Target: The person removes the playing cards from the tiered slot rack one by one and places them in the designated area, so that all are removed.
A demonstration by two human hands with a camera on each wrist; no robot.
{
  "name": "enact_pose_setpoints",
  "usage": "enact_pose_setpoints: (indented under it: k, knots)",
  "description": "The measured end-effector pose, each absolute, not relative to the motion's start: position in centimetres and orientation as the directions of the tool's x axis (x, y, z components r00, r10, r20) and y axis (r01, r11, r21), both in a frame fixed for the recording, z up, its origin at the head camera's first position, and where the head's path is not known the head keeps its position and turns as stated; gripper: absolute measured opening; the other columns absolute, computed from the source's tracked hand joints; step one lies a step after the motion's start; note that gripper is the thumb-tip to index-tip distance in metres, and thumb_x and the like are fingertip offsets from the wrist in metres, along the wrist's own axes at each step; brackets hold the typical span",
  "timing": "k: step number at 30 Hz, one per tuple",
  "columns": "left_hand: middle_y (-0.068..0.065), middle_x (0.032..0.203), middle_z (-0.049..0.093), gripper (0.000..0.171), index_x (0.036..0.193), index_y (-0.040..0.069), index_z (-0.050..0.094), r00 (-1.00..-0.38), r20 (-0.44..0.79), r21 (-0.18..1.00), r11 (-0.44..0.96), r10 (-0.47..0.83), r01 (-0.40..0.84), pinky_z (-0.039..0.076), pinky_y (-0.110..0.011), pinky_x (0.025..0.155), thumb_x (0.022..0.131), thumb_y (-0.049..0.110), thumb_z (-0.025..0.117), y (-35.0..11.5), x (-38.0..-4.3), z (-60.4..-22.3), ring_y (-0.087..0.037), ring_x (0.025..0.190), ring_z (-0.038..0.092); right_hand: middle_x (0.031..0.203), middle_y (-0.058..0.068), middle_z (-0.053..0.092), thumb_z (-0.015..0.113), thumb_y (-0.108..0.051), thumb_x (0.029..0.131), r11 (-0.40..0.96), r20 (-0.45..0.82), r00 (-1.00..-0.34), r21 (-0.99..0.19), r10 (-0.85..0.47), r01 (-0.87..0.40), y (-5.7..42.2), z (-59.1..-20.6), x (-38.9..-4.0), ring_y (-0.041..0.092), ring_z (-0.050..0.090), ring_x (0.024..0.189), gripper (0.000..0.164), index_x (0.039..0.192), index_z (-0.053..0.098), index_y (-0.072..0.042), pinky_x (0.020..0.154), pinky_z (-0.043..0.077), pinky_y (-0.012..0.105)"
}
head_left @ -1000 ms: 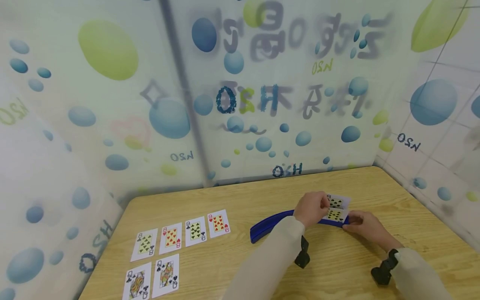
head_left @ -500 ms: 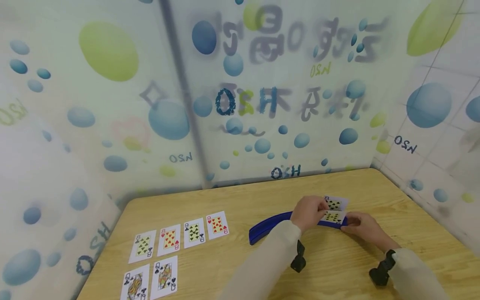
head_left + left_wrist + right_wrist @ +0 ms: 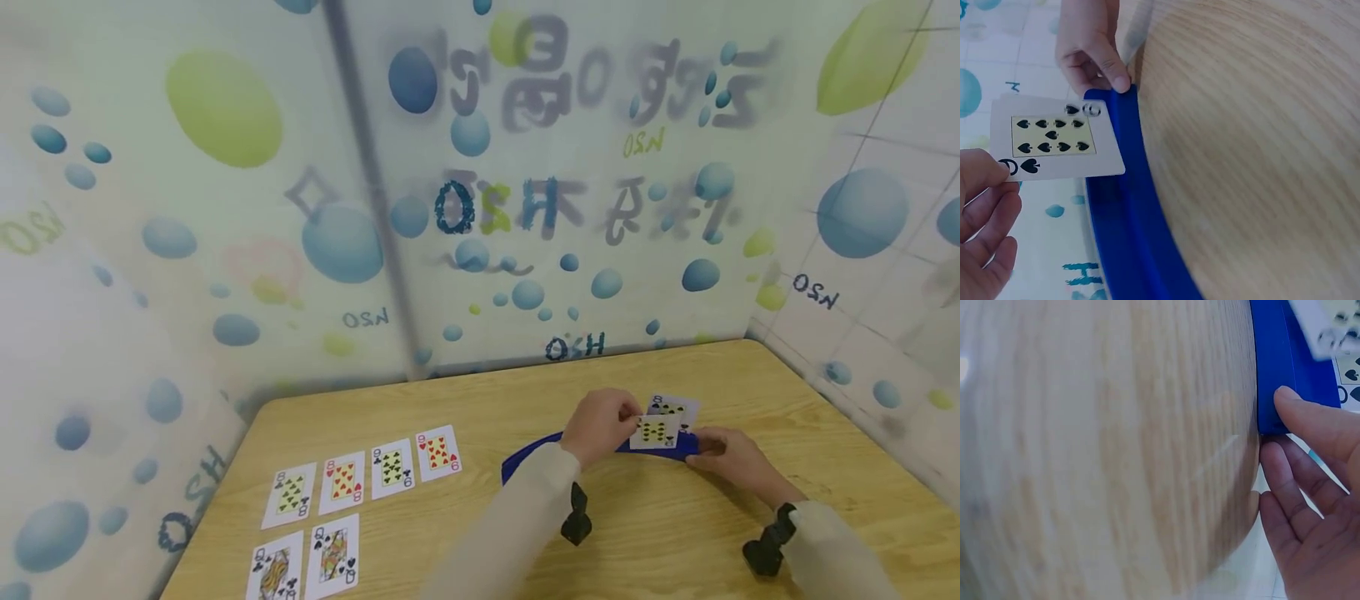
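Observation:
My left hand [image 3: 600, 427] pinches a nine of spades [image 3: 1054, 137] by its left corner between thumb and fingers. In the left wrist view the card hangs over a curved blue card holder [image 3: 1124, 219] and covers part of it. At the holder's right end my right hand [image 3: 731, 457] grips the tip, its thumb [image 3: 1310, 422] on the face and the other fingers around the end. Behind the holder an eight of spades [image 3: 672, 403] shows, partly covered by the nine. Whether it sits in a slot I cannot tell. My left forearm hides the holder's middle.
On the table's left lie an eight of clubs [image 3: 290, 495], an eight of hearts [image 3: 343, 482], a nine of clubs [image 3: 392, 467] and a nine of hearts [image 3: 437, 452]. Nearer are a queen of clubs [image 3: 274, 572] and a queen of spades [image 3: 333, 555]. A patterned curtain [image 3: 480, 250] borders the table [image 3: 450, 533].
My left hand has moved left with the nine of spades, drawing it away from the eight behind so that it now overlaps the holder's front. My right hand stays at the holder's end.

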State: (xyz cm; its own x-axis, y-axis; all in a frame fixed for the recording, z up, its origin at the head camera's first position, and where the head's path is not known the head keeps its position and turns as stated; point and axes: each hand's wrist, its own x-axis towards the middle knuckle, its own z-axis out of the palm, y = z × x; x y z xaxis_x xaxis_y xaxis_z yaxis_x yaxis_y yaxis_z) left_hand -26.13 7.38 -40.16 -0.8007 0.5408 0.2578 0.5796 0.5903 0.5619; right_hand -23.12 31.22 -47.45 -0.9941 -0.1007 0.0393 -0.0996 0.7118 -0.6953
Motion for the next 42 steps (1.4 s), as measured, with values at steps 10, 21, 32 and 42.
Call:
enact_pose_setpoints:
  k: [10, 21, 32, 42]
  knots:
    - [0.007, 0.085, 0.062, 0.007, 0.092, 0.013, 0.065, -0.746, 0.318, 0.494, 0.569, 0.585, 0.657, 0.043, -0.013, 0.066, 0.089, 0.011, 0.059, 3.0, -26.1, -37.5, 0.001, 0.071, 0.053, 0.096, 0.019, 0.063, 0.072, -0.019, 0.079, 0.703, 0.029, -0.995, -0.706, -0.095, -0.088, 31.3, -47.7, -23.1, 0.027, 0.06, 0.085, 0.051, 0.113, 0.054, 0.015, 0.069, 0.048, 0.034]
    - [0.007, 0.084, 0.061, 0.006, 0.093, 0.014, 0.063, -0.792, 0.186, 0.541, 0.613, 0.581, 0.576, 0.045, -0.018, 0.065, 0.089, 0.011, 0.058, -2.8, -25.3, -36.2, -0.001, 0.072, 0.054, 0.096, 0.018, 0.063, 0.073, -0.021, 0.078, 0.72, 0.04, -0.993, -0.686, -0.11, -0.107, 31.4, -47.6, -23.1, 0.028, 0.059, 0.086, 0.053, 0.112, 0.055, 0.015, 0.072, 0.048, 0.039]
    - [0.008, 0.078, 0.057, 0.008, 0.093, 0.014, 0.061, -0.824, 0.133, 0.579, 0.631, 0.551, 0.516, 0.045, -0.026, 0.064, 0.089, 0.01, 0.056, -9.1, -24.1, -34.9, -0.007, 0.068, 0.052, 0.094, 0.018, 0.062, 0.073, -0.019, 0.078, 0.725, 0.02, -0.995, -0.684, -0.093, -0.081, 31.5, -47.2, -23.1, 0.028, 0.059, 0.085, 0.054, 0.114, 0.053, 0.017, 0.069, 0.048, 0.037]
    - [0.008, 0.075, 0.057, 0.007, 0.09, 0.012, 0.06, -0.829, 0.092, 0.566, 0.656, 0.552, 0.5, 0.046, -0.027, 0.062, 0.088, 0.007, 0.055, -15.0, -22.7, -35.4, -0.008, 0.066, 0.053, 0.094, 0.016, 0.063, 0.073, -0.021, 0.078, 0.719, 0.015, -0.993, -0.688, -0.114, -0.093, 31.7, -47.3, -23.3, 0.027, 0.058, 0.085, 0.052, 0.111, 0.055, 0.015, 0.07, 0.047, 0.037]
